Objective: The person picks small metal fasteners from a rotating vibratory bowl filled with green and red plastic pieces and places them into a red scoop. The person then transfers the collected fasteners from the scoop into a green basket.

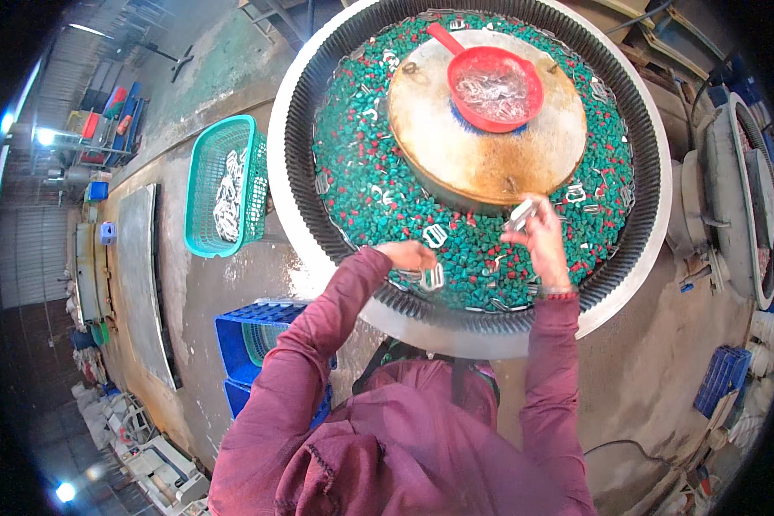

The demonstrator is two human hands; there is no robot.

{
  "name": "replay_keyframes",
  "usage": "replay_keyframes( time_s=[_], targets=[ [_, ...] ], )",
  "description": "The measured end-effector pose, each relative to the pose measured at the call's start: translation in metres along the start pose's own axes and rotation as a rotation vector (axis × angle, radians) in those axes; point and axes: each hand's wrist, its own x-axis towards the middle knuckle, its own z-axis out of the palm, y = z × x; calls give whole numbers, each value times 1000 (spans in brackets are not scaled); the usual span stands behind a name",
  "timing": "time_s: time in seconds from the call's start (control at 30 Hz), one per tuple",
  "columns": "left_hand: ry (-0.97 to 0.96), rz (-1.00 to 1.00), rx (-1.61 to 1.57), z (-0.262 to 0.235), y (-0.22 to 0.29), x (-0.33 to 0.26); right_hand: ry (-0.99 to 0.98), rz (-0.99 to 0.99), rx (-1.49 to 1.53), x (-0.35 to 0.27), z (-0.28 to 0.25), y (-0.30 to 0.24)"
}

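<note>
A large round tub (pixel 291 172) holds green and red chips (pixel 482 258) with silvery metal pieces strewn among them. My right hand (pixel 545 245) is raised over the near right part of the chips, its fingers closed on a flat silvery metal buckle (pixel 523 212). My left hand (pixel 411 255) is curled low over the near left part. Slotted metal buckles (pixel 433 276) show just under its fingers and appear gripped there, though the fingers partly hide them. Another slotted frame-shaped piece (pixel 435 236) lies on the chips between my hands.
On the tub's rusty central dome (pixel 430 129) sits a red handled strainer (pixel 533 95) with small metal pieces inside. A green basket (pixel 199 189) of metal pieces stands to the left, above blue crates (pixel 236 344). Another round machine (pixel 735 198) is at the right.
</note>
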Motion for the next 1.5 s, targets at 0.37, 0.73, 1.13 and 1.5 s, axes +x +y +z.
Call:
replay_keyframes(
  time_s=[0.37, 0.73, 1.13, 1.5],
  targets=[
    [697, 745, -603, -174, 176, 7, 207, -274, -185, 102, 57, -107],
    [321, 238, 560, -2, 20, 30, -346, 666, -1155, 12, -41, 73],
    [547, 232, 347, 68, -38, 43, 39, 62, -1721, 25, -11, 153],
    [418, -537, 904, 45, -116, 18, -242, 121, -1867, -25, 19, 173]
  ],
)
